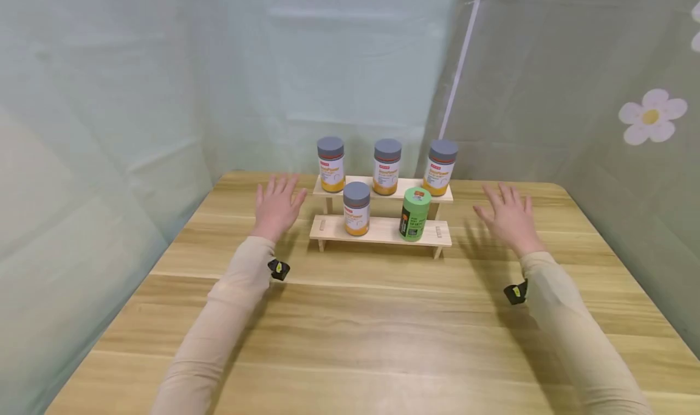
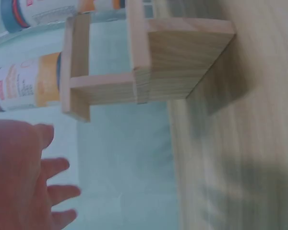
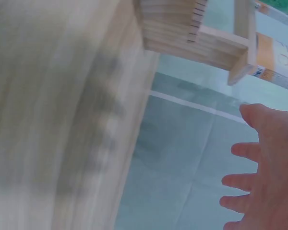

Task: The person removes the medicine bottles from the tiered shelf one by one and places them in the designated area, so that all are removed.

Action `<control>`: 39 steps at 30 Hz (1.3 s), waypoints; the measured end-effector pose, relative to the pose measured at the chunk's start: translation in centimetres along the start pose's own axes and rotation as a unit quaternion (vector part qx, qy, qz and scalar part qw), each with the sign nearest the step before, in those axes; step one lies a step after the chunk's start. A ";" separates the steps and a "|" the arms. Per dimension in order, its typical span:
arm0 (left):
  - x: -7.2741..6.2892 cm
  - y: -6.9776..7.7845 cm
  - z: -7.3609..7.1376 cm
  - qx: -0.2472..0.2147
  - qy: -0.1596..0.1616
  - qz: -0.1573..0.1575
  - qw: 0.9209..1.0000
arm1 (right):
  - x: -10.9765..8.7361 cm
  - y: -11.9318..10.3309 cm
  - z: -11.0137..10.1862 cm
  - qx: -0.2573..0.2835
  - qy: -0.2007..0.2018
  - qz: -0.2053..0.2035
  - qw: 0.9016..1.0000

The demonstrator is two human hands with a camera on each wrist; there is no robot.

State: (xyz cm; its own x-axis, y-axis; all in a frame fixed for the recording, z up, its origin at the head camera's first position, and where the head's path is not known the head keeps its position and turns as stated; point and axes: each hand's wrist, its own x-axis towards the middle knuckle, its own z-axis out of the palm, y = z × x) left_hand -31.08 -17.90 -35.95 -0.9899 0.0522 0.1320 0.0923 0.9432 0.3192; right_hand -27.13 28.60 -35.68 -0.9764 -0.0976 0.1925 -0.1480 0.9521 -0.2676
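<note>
A two-tier wooden rack stands on the table between my hands. Its upper tier carries three grey-lidded jars with white and orange labels: a left jar, a middle jar and a right jar. On the lower tier sit a matching grey-lidded jar and a green canister. My left hand, fingers spread, is beside the rack's left end, apart from it. To the right of the rack, my right hand also has its fingers spread and holds nothing. Both wrist views show rack ends near the thumbs.
The wooden table extends toward me and to both sides. Pale cloth hangs behind its far edge and along the sides, with a flower print at the right. Black wrist cameras sit on both sleeves.
</note>
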 end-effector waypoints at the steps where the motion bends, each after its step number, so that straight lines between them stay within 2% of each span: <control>1: 0.0 0.0 -0.1 -0.004 -0.003 0.005 1.000 | 0.0 0.0 -0.2 0.002 0.001 -0.001 1.000; 6: 0.2 0.1 -0.9 -0.060 -0.036 0.024 0.997 | 0.3 -0.3 -0.9 0.021 0.005 0.001 1.000; 12: 0.5 -0.4 -1.0 -0.145 -0.126 0.024 0.981 | 0.5 -1.0 -1.1 0.066 0.009 0.002 0.998; 15: 0.3 -0.5 -0.6 -0.155 -0.154 0.022 0.976 | 0.5 -1.3 -1.0 0.084 0.008 -0.001 0.996; 19: 0.1 -0.6 0.2 -0.172 -0.171 0.026 0.970 | 0.3 -1.5 -0.8 0.112 0.013 0.007 0.994; 26: -0.1 -0.9 1.0 -0.221 -0.230 0.051 0.946 | 0.1 -2.3 -0.9 0.142 0.039 0.008 0.989; 32: 0.1 -1.2 1.1 -0.227 -0.252 0.047 0.940 | 0.3 -3.5 -0.7 0.178 0.045 -0.006 0.983; 39: 0.1 -1.2 1.5 -0.238 -0.255 0.041 0.937 | 0.6 -4.1 -0.5 0.252 0.052 0.006 0.966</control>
State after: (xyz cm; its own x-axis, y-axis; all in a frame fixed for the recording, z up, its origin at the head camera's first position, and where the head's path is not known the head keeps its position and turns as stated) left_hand -31.43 -18.58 -37.75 -0.8893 0.3821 -0.2513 0.0884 0.6828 0.7252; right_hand -27.04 24.79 -34.00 -0.9614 -0.0335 0.2731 -0.2204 0.6880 -0.6914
